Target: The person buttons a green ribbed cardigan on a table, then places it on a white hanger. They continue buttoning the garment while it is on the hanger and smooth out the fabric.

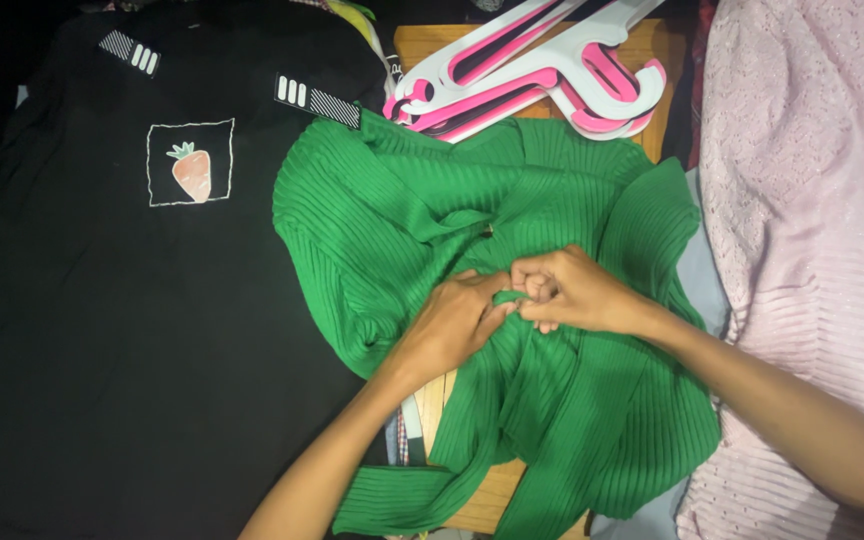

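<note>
Two hands meet at the centre of the frame: our left hand (pixel 452 318) and right hand (pixel 567 290) both pinch shut on a fold of the green top (pixel 392 220), seemingly bunching the ribbed knit. It lies spread on the table (pixel 422 45). Left of it lies a smooth black shirt (pixel 102 330); glossy pink-and-white hangers (pixel 532 80) sit above, pink lace (pixel 802 180) at right.

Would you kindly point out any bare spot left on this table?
Only slivers of wood show: beside the pink-and-white hangers at the top, and under the green ribbed top's hem. The black shirt, pink fabric and both hands crowd everything else.
</note>
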